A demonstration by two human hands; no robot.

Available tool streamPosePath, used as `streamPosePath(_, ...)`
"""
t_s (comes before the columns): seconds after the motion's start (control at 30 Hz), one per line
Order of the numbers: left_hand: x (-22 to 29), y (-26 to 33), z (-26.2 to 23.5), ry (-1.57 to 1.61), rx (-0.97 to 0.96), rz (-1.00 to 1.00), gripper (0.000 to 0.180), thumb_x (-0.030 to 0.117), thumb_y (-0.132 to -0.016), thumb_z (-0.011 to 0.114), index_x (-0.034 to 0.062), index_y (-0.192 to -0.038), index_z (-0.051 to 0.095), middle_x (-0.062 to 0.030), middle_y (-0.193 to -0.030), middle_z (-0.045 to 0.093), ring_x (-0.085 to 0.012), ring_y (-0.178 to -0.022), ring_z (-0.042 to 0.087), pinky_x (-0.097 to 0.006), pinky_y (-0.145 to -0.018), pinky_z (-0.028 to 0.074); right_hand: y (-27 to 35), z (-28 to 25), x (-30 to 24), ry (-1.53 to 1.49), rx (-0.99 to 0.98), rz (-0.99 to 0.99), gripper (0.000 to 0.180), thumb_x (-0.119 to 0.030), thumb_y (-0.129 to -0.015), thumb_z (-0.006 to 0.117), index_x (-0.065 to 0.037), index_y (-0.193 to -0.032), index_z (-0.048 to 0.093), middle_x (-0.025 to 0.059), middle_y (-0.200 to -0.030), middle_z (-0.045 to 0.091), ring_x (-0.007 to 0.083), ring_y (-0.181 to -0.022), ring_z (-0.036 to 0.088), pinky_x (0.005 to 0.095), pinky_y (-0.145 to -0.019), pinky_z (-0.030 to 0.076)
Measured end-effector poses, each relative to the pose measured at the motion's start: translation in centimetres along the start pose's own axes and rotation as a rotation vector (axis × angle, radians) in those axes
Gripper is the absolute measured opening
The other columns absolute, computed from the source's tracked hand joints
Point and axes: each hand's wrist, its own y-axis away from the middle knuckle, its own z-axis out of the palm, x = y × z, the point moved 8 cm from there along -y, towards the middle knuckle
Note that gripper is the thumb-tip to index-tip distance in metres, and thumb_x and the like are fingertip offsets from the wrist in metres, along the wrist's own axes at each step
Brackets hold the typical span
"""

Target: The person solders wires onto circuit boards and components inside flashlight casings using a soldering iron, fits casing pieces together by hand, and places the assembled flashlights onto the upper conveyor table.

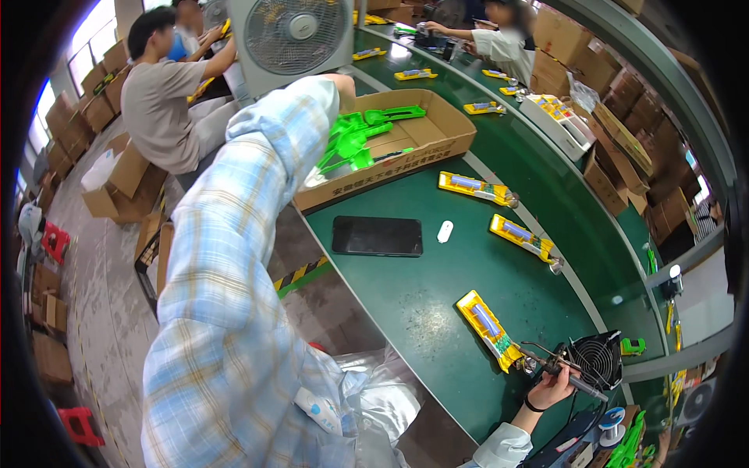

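Note:
My left arm reaches far forward in a plaid sleeve, and the sleeve hides most of my left hand (343, 89) at the back edge of a cardboard tray (456, 143). Its fingers do not show. Bright green plastic parts (348, 142) lie in that tray, close to the hand. At the lower right, my right hand (549, 388) is closed around a soldering iron (587, 387) with a dark handle. Just left of the iron, a yellow housing (477, 320) with a blue cell and a small green circuit board lies on the green bench.
Two more yellow housings (473, 187) lie farther back, near a black phone (377, 236) and a small white object (445, 232). A small black fan (596, 360) and a wire spool (612, 426) stand right. A large fan (295, 31) and co-workers are beyond.

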Motion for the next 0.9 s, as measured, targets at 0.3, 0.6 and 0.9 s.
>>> streamPosePath(0.3,3.4,-8.0,16.3,-0.074,0.052,0.131,0.027,0.019,-0.063,0.055,0.0043,-0.085,0.061,-0.0118,-0.090,0.058,-0.0253,-0.083,0.056,-0.035,-0.070,0.044,-0.1,-2.3,1.0,0.175,0.057,0.058,0.008,-0.005,-0.069,0.056,-0.002,-0.073,0.049,0.0055,-0.077,0.048,0.0118,-0.070,0.046,0.0241,-0.061,0.039)
streamPosePath(0.6,9.5,-15.0,10.0,0.117,0.117,0.174,0.020,0.007,-0.059,0.056,-0.0032,-0.076,0.058,-0.0204,-0.077,0.058,-0.0315,-0.077,0.057,-0.036,-0.067,0.043,-0.7,-0.8,-1.7,0.066,-0.050,-0.004,0.010,-0.008,-0.073,0.055,0.001,-0.070,0.052,0.0051,-0.069,0.050,0.0111,-0.064,0.048,0.0231,-0.056,0.038)
streamPosePath(0.9,17.0,1.9,-5.1,0.595,0.828,0.685,0.039,-0.004,-0.071,0.044,0.0056,-0.109,0.048,-0.0065,-0.087,0.041,-0.0164,-0.078,0.045,-0.022,-0.070,0.035,-0.4,0.2,-1.1,0.031,-0.101,-0.035,0.014,-0.011,-0.072,0.055,0.002,-0.069,0.053,0.0056,-0.066,0.052,0.0108,-0.059,0.050,0.0229,-0.053,0.039)
